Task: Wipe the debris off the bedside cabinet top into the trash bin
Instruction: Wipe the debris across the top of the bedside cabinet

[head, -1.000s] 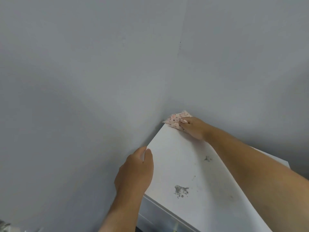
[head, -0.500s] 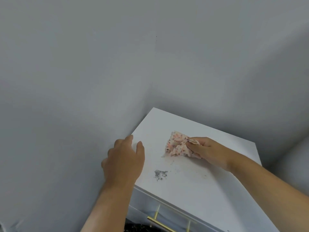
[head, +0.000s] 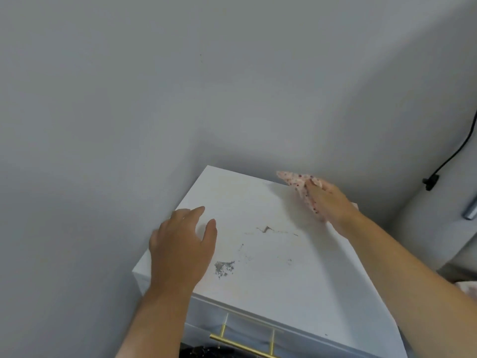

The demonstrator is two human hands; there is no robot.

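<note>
The white bedside cabinet top (head: 296, 288) fills the lower middle of the view, set into a wall corner. A patch of grey debris (head: 224, 267) lies near its front left, and a thin dark streak of debris (head: 267, 229) crosses the middle. My right hand (head: 333, 202) presses a pink speckled cloth (head: 296, 180) onto the far right edge of the top, by the back wall. My left hand (head: 180, 249) lies flat on the left edge, fingers spread, holding nothing. A dark, debris-flecked opening (head: 204, 352) shows below the drawer front; whether it is the trash bin is unclear.
Grey walls close in on the left and back. A gold drawer handle (head: 245, 346) sits on the cabinet front. A black cable with a plug (head: 431, 180) hangs on the right wall, above a metal part (head: 470, 210).
My right hand with the cloth swept from the far corner toward the middle, then moved back to the far right edge, leaving a streak of debris. My left hand stayed on the left edge.
</note>
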